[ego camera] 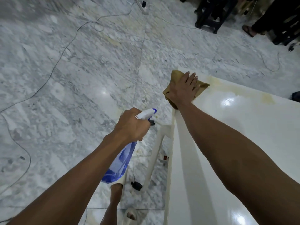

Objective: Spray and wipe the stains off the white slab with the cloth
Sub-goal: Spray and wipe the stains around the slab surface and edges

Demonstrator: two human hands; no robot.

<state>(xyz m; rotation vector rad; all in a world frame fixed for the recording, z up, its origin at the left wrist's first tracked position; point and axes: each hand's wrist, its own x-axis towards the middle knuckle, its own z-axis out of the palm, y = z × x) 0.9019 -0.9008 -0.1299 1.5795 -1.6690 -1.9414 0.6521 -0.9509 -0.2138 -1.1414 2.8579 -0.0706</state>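
The white slab (235,143) fills the lower right, glossy, with yellowish stains (240,90) along its far edge. My right hand (183,90) lies flat with fingers spread on a tan cloth (176,75), pressing it onto the slab's far left corner. My left hand (131,125) holds a blue translucent spray bottle (120,161) by its neck, off the slab's left side above the floor. The bottle's white and blue nozzle (146,113) points toward the slab.
Grey marble floor (73,70) lies all around, crossed by thin cables (53,69). White frame legs (155,151) stand under the slab's left edge. A power strip (142,7) lies at the top. Dark stools and a person's sandalled foot (248,30) are at the top right. My own feet (116,190) show below.
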